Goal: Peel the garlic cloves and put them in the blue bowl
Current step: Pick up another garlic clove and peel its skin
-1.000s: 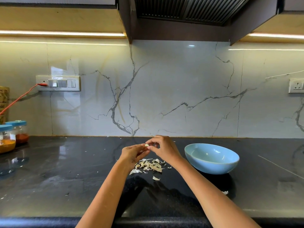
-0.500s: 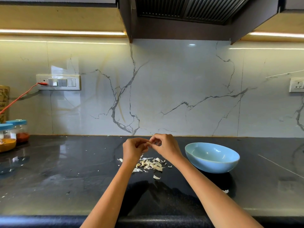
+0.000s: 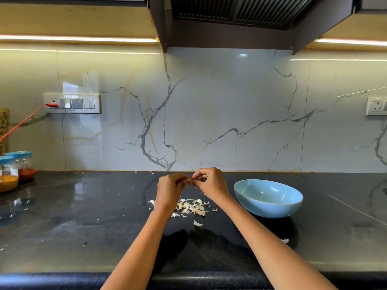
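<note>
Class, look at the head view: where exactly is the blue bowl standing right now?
The blue bowl stands on the black counter, right of centre, just right of the right hand and the pile of garlic skins.

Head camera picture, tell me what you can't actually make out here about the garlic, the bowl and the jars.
- Garlic clove: head view, pinched between left hand and right hand; fingers cover it, so how far it is peeled is unclear.
- Blue bowl: near wall hides the bottom; whether cloves lie inside cannot be told.
- Spice jars: cut off by the left edge; contents unidentifiable.
- Peels: partly behind the left wrist.
</note>
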